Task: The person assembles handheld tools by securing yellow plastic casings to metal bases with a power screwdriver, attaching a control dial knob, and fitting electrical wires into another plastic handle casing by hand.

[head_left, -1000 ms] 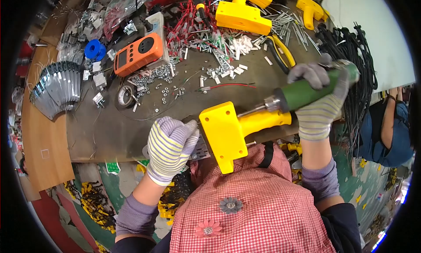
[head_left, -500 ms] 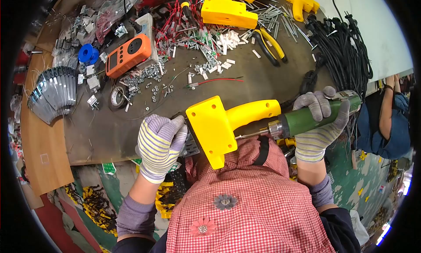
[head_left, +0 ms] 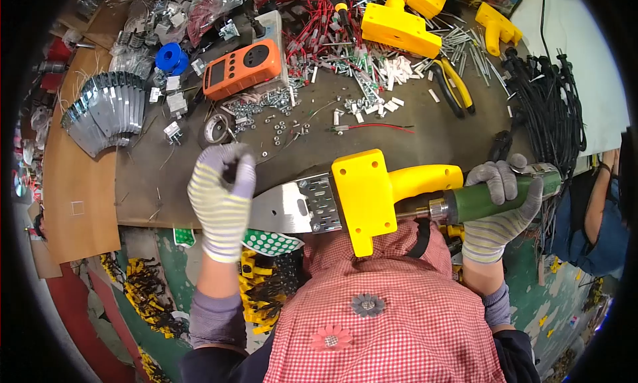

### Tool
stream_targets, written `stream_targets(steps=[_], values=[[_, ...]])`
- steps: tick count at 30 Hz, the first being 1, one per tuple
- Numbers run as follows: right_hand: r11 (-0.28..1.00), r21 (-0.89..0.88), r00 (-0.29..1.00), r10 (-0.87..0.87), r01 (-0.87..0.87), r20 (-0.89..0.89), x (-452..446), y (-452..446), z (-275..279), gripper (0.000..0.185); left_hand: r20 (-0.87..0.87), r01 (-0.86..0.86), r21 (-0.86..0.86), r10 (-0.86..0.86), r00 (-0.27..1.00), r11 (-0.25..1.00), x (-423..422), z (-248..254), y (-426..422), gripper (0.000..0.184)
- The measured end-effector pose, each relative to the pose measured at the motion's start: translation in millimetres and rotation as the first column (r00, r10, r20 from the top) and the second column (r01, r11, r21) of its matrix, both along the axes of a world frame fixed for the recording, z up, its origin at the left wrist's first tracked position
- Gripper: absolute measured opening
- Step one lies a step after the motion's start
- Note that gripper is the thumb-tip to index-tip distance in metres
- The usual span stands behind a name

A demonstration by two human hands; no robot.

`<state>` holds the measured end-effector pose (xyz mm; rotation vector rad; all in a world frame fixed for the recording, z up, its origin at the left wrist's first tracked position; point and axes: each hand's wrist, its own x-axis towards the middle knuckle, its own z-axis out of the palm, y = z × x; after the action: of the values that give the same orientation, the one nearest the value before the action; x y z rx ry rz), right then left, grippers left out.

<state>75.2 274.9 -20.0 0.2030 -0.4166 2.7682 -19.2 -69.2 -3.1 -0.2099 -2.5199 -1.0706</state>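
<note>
My gloved right hand (head_left: 498, 203) is wrapped round a green power screwdriver (head_left: 482, 200), whose metal nose points left. The nose lies just below the grip of a yellow plastic housing (head_left: 364, 197), close to its right edge. A perforated silver metal plate (head_left: 292, 207) sticks out from the left side of the housing. My gloved left hand (head_left: 222, 200) is raised at the left end of the plate, its fingers curled in towards the thumb. Whatever it may pinch is too small to make out.
An orange meter (head_left: 242, 71), a blue spool (head_left: 171, 59) and a black tape roll (head_left: 216, 129) lie behind. Yellow-handled pliers (head_left: 453, 87), loose screws and more yellow housings (head_left: 401, 29) are at the back. Black cables (head_left: 548, 104) lie right. Another person's arm (head_left: 600, 200) shows far right.
My left hand has moved up and left from the housing, uncovering the metal plate. The screwdriver nose, above the grip at first, now lies below it. The view has shifted.
</note>
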Motion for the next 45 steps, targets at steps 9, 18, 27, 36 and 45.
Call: stream_targets(steps=[9,18,27,36,45], values=[[1.000,-0.009,0.999,-0.011,0.011,0.034,-1,0,2,0.034,0.211,0.430,-0.791,-0.465,0.860,0.436,-48,7,-22,0.011],[0.998,-0.026,0.996,-0.055,0.057,0.064,-3,-3,2,0.035,-0.011,0.339,-0.617,-0.439,0.899,0.710,-44,3,-9,0.013],[0.998,-0.006,0.994,-0.056,0.057,0.099,-4,-2,4,0.036,-0.097,0.323,-0.241,-0.354,0.930,0.915,81,-26,40,0.017],[1.000,0.006,0.998,-0.026,0.026,0.065,-6,2,0,0.035,-0.167,0.261,-0.247,-0.306,0.937,0.933,81,-38,46,0.017],[1.000,-0.023,0.998,-0.011,0.012,0.066,-6,2,0,0.035,-0.130,0.302,-0.191,-0.329,0.935,0.934,79,-36,46,0.019]])
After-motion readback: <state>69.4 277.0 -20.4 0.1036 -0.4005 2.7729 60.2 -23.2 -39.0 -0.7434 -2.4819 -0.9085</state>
